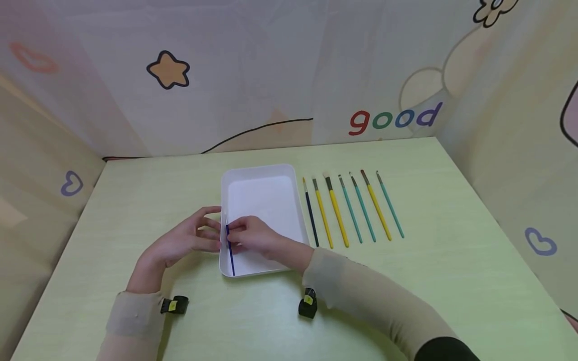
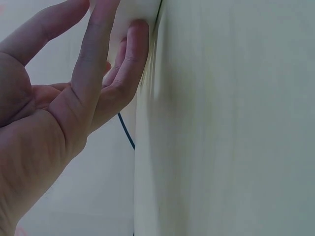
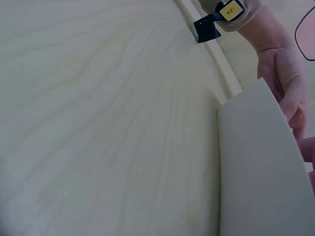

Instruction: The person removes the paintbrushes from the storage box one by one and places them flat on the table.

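Note:
A paintbrush with a dark blue handle (image 1: 232,259) lies along the left inside wall of a white tray (image 1: 266,175). My right hand (image 1: 257,235) reaches into the tray and pinches this brush between thumb and fingers. Beside the tray's left side is my left hand (image 1: 194,235), its fingers spread and loosely bent, the fingertips at the outer wall. The left wrist view shows the left hand (image 2: 74,93) near, with its fingertips against the tray (image 2: 130,12). From the right wrist, the tray's outer wall (image 3: 261,167) hides much of the hands.
Right of the tray several paintbrushes lie in a row: one dark blue (image 1: 309,208), yellow ones (image 1: 336,210) and teal ones (image 1: 361,205). They stand on a pale green table (image 1: 451,281). A printed curtain (image 1: 253,75) rises behind the table and at both sides.

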`<state>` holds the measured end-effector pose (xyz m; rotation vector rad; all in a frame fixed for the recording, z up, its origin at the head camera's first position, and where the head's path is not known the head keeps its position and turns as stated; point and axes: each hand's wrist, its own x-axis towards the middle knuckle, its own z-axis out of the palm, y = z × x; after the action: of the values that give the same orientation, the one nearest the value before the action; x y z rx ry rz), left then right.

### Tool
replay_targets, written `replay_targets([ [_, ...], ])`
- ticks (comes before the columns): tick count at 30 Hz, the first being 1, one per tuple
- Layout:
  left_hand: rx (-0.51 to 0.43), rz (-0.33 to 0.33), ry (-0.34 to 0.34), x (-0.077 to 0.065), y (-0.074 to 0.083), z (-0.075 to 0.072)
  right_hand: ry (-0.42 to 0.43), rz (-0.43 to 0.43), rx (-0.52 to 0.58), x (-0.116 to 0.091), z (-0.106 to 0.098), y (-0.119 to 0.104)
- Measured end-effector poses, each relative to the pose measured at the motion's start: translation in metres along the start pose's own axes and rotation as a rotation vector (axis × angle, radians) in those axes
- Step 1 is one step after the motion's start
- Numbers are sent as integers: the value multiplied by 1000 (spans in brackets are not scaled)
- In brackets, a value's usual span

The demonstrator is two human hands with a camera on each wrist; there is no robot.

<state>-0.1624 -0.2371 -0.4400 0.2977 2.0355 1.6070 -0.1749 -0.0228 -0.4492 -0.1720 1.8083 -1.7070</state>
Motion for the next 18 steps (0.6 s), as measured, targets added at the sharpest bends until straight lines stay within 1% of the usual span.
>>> replay_targets([
  [6, 6, 0, 1, 1, 1, 0, 33, -15, 18, -1, 3, 3],
  [12, 14, -3, 4, 1, 1, 1, 49, -24, 29, -1, 0, 4],
  [18, 34, -13, 22, 0, 1, 1, 69, 1, 19, -2, -4, 4],
])
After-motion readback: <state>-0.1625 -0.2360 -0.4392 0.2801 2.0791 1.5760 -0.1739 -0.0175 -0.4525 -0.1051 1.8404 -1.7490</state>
